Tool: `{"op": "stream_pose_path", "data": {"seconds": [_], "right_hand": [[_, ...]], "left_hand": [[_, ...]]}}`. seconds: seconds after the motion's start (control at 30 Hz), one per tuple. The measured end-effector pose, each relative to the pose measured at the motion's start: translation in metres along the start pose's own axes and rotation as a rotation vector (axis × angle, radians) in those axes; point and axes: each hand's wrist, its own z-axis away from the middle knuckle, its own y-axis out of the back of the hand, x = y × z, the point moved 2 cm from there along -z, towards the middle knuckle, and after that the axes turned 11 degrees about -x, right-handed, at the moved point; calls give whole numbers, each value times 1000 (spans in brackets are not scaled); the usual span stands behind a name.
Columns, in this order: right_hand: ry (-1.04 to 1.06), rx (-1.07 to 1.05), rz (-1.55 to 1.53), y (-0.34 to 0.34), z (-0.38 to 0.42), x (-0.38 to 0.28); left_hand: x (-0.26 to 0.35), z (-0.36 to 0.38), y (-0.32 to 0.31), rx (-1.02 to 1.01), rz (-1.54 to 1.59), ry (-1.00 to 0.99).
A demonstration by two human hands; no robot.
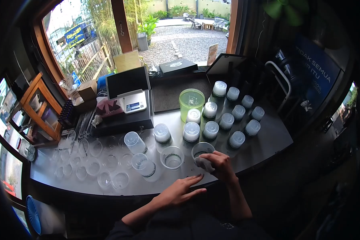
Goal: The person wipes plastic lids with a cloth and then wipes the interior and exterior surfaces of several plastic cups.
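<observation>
My right hand [220, 162] is closed on a crumpled whitish cloth [204, 164], which is against the near side of a clear plastic cup [203, 147]. Whether the fingers also touch the cup is hidden. My left hand [182, 190] is held flat with its fingers stretched out, near the counter's front edge, holding nothing. Just left of the cup at the cloth stands another open clear cup [172, 158] with dark print. Further left, a stack of clear cups [145, 165] leans beside a taller tilted one [135, 143].
Several lidded cup stacks [237, 139] fill the counter's right side around a green translucent bucket [191, 102]. Many loose clear cups or lids [93, 166] cover the left side. Behind are a tablet register [128, 83], a ribbed black mat [180, 94] and a window.
</observation>
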Motion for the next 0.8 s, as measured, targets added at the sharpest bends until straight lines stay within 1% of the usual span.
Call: {"op": "stream_pose_path", "data": {"seconds": [0.03, 0.13, 0.2, 0.27, 0.33, 0.4, 0.47, 0.53, 0.63, 0.67, 0.7, 0.8], "right_hand": [[52, -9, 47, -10, 0, 5], [82, -21, 92, -16, -2, 3], [105, -20, 49, -12, -4, 2], [119, 10, -1, -3, -8, -1], [92, 10, -120, 2, -10, 1], [40, 12, -207, 8, -9, 0], [-24, 11, -172, 12, -5, 0], [-97, 5, -130, 11, -2, -1], [-189, -82, -139, 0, 1, 0], [-174, -83, -159, -5, 1, 1], [-159, -85, -181, -11, 0, 0], [-149, -120, -274, -23, -5, -10]], "left_hand": [[17, 9, 11, -93, 93, -25], [46, 30, 50, -50, 285, -7], [52, 36, 82, 90, 214, 41], [39, 34, 112, 281, 97, -9], [39, 29, 140, 391, -81, 58], [21, 17, 159, 430, -183, 85], [-12, 2, 175, 347, -354, 213], [-33, -14, 186, 250, -492, 238], [-59, -31, 187, 120, -682, 289], [-68, -37, 186, 80, -743, 306], [-84, -43, 186, 48, -746, 328], [-98, -56, 186, -79, -652, 396]]}}
